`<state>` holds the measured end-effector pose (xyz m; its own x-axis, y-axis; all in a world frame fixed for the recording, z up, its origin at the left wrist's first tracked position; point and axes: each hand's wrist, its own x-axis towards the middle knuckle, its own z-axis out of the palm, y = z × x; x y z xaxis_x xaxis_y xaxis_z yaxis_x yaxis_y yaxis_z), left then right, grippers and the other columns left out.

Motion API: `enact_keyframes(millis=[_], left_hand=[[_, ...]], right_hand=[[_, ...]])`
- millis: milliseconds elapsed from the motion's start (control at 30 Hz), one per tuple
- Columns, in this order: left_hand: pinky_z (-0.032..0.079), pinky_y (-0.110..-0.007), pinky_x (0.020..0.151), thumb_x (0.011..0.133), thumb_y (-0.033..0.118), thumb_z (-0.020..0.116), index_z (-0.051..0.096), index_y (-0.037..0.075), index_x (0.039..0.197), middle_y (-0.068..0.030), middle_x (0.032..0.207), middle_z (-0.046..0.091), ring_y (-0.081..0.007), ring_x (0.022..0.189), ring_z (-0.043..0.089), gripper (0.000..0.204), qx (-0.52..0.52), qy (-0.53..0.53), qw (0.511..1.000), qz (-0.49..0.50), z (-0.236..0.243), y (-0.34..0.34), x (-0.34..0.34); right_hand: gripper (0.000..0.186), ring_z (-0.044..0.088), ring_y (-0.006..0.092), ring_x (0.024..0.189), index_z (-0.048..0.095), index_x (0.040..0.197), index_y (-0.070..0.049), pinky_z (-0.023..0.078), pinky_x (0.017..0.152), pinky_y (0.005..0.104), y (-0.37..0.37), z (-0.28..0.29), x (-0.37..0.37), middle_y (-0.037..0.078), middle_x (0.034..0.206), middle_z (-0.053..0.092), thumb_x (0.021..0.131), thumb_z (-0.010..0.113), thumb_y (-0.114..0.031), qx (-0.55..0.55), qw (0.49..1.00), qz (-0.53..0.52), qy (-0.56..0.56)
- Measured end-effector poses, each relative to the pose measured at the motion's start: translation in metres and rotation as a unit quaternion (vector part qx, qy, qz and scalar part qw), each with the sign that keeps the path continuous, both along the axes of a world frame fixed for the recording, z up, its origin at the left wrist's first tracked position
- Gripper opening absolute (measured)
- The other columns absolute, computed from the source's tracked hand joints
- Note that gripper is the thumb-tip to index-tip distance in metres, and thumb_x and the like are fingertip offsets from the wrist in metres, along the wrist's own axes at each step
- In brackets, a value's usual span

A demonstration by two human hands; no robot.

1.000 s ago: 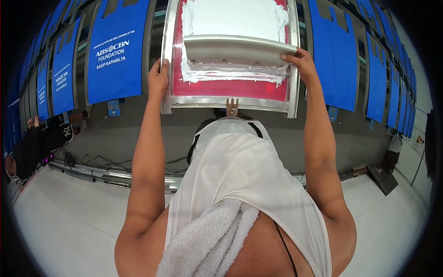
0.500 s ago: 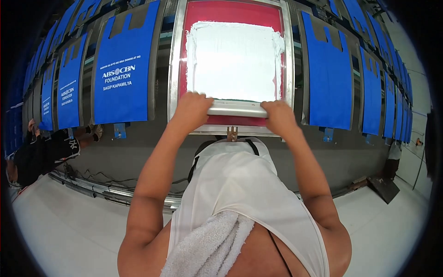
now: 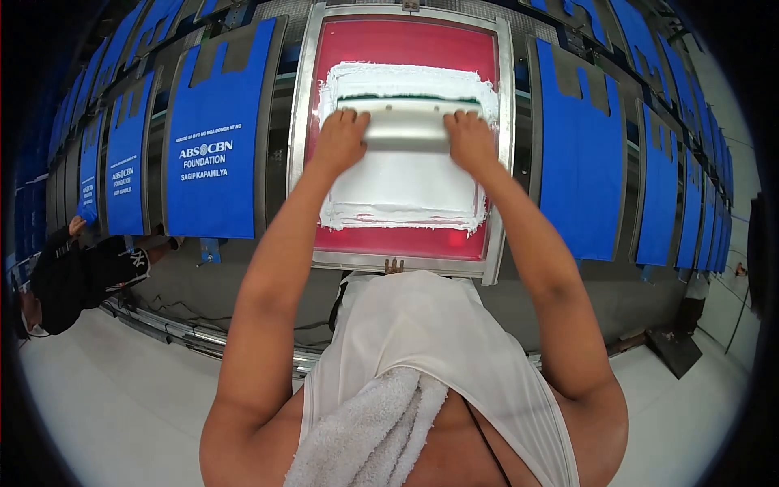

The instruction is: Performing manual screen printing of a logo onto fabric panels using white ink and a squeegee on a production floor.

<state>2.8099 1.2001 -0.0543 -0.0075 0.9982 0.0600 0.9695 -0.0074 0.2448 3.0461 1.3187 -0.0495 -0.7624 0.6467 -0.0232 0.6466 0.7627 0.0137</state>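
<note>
Both hands grip a long metal squeegee (image 3: 406, 128) with a dark green blade edge, lying across white ink (image 3: 406, 195) in the upper middle of a pink screen (image 3: 402, 245) in a metal frame (image 3: 505, 162). My left hand (image 3: 342, 138) is closed on the squeegee's left end. My right hand (image 3: 466, 138) is closed on its right end.
Blue printed fabric panels (image 3: 207, 203) on grey boards line the left, and blue panels (image 3: 580, 195) line the right. At the far left, another person in dark clothes (image 3: 61, 292) has a hand at a panel. Rails and cables (image 3: 207, 341) run along the floor (image 3: 154, 390).
My left hand left the screen frame for the squeegee. The squeegee came down to the near edge half a second ago, and both hands have since moved it up toward the far side.
</note>
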Motion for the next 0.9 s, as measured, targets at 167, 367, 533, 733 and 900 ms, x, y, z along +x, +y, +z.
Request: enact_keyframes(millis=[167,367,533,733,900], left_hand=[[0.044,-0.04,0.078,0.06,0.007,0.068,0.058,0.006,0.094,-0.0105,0.082,0.055,-0.0283,0.084,0.055,0.035,-0.03,-0.025,0.999,0.009,0.034,-0.091,0.03],[0.046,-0.038,0.074,0.059,0.01,0.072,0.058,0.007,0.088,-0.0083,0.083,0.058,-0.0261,0.082,0.057,0.033,-0.093,-0.073,0.993,-0.002,0.071,-0.153,0.064],[0.048,-0.038,0.069,0.057,0.011,0.073,0.059,0.007,0.09,-0.0062,0.084,0.061,-0.0247,0.08,0.06,0.036,-0.141,-0.056,0.988,0.013,0.045,-0.159,0.068],[0.046,-0.038,0.067,0.055,0.004,0.063,0.057,0.006,0.085,-0.007,0.074,0.055,-0.025,0.073,0.056,0.031,0.063,-0.052,0.997,-0.003,0.032,-0.157,0.072],[0.05,-0.038,0.056,0.061,0.009,0.064,0.06,0.012,0.077,-0.007,0.067,0.059,-0.0258,0.066,0.06,0.017,0.028,-0.026,0.999,0.019,0.002,-0.045,0.013]], right_hand=[[0.024,0.057,0.0284,0.083,0.057,0.088,-0.005,0.043,0.074,0.039,-0.08,0.038,0.045,0.011,0.081,0.058,0.065,0.058,0.0,-0.102,0.992,0.012,0.073],[0.023,0.059,0.0279,0.081,0.061,0.085,-0.004,0.046,0.073,0.0388,-0.154,0.083,0.059,0.011,0.082,0.063,0.063,0.059,0.0,-0.207,0.978,-0.017,0.021],[0.043,0.06,0.0292,0.086,0.062,0.1,-0.007,0.048,0.072,0.0405,-0.155,0.069,0.054,0.011,0.091,0.064,0.057,0.065,-0.002,-0.264,0.956,-0.084,-0.097],[0.045,0.061,0.0283,0.088,0.06,0.096,-0.007,0.05,0.073,0.0402,-0.159,0.052,0.056,0.01,0.096,0.064,0.052,0.069,-0.003,-0.205,0.978,-0.036,-0.013],[0.036,0.062,0.0293,0.077,0.064,0.096,-0.013,0.051,0.065,0.0415,-0.049,0.011,0.017,0.011,0.08,0.063,0.06,0.069,-0.01,-0.121,0.99,-0.067,0.018]])
